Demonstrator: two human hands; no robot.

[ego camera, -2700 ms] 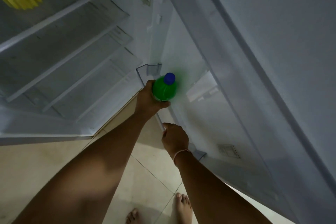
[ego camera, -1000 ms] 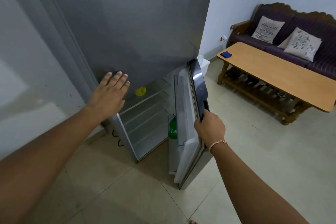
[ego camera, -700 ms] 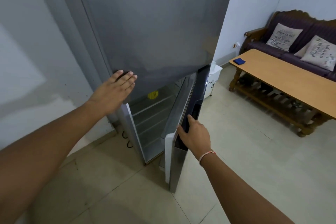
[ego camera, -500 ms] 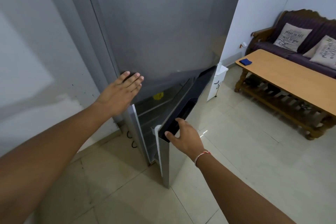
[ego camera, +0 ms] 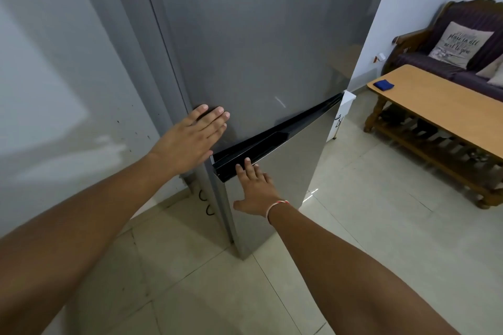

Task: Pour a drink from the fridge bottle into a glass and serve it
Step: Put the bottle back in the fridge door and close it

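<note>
A tall grey fridge (ego camera: 258,35) stands in front of me with both doors closed. My left hand (ego camera: 190,139) lies flat on the lower left corner of the upper door, fingers spread, holding nothing. My right hand (ego camera: 254,187) presses flat against the lower door (ego camera: 288,166), its fingertips at the black handle strip (ego camera: 275,139) along the door's top edge. The green bottle is hidden inside the fridge. No glass is in view.
A long wooden coffee table (ego camera: 446,106) stands at the right with a small blue object (ego camera: 383,85) on its near end. Behind it is a dark sofa (ego camera: 446,43) with printed cushions. A pale wall is at my left. The floor has light tiles.
The lower fridge door swung from open to closed under my right hand, hiding the green bottle and shelves. My left hand stayed flat on the upper door.
</note>
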